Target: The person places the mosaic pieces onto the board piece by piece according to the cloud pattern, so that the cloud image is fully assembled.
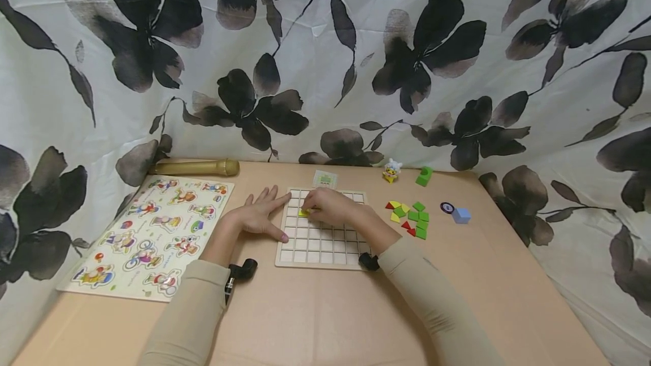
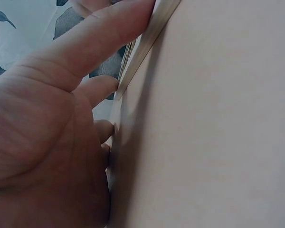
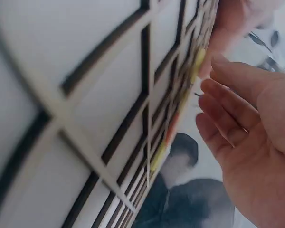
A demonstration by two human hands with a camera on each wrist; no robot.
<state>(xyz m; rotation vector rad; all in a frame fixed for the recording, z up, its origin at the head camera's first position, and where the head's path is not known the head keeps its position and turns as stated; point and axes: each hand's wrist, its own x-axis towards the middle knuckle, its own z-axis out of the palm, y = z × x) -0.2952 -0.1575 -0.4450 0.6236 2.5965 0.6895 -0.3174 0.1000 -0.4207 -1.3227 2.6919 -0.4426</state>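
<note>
A white grid board with raised ribs lies mid-table in the head view. My left hand is spread along its left side, thumb and index finger touching the edge; the left wrist view shows that thumb against the board's side. Over the board's upper left part, my right hand has bent fingers beside a small yellow piece. In the right wrist view its fingertips are close to a yellow piece on the grid; whether they pinch it is unclear. A red-orange piece sits lower along the grid.
Several red, yellow and green pieces lie right of the board. Behind are a patterned card, a toy figure and green blocks. A blue block, ring, picture board and gold tube flank it.
</note>
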